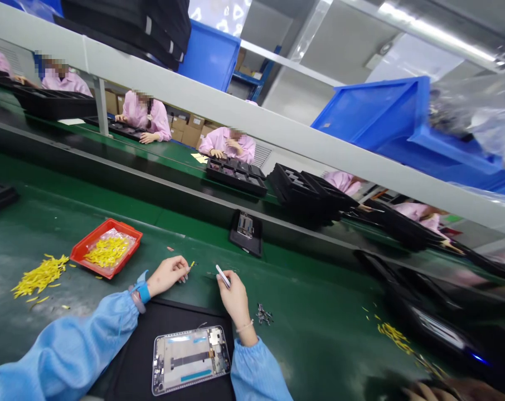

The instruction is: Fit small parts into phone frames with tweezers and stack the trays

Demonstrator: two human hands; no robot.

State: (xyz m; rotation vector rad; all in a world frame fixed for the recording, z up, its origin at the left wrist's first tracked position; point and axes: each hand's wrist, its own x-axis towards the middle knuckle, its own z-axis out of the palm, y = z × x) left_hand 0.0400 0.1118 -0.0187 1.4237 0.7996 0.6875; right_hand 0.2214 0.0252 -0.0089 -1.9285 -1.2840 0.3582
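Nearest the camera, a tablet-like device with its inside exposed (192,359) is laid on a black mat (131,362) on the green bench (315,317). It would probably be found light, thin and fairly stiff, with fragile ribbon and boards; it is best taken by opposite outer edges, with the inside left untouched.

A small yellow-ended piece (192,265) is pinched between thumb and finger of the left hand (173,274), just above the bench, beyond the mat. It is judged very light, easily bent and best gripped at the yellow end. A slim white tool (223,275) is clasped in the right hand (234,298); its type cannot be told.

By the left forearm, a red tray (129,230) is filled with yellow strips (107,250) on clear plastic; a loose heap (41,275) is spread beside it. Farther off, a metallic part (244,224) is held in a shallow black tray (252,245).
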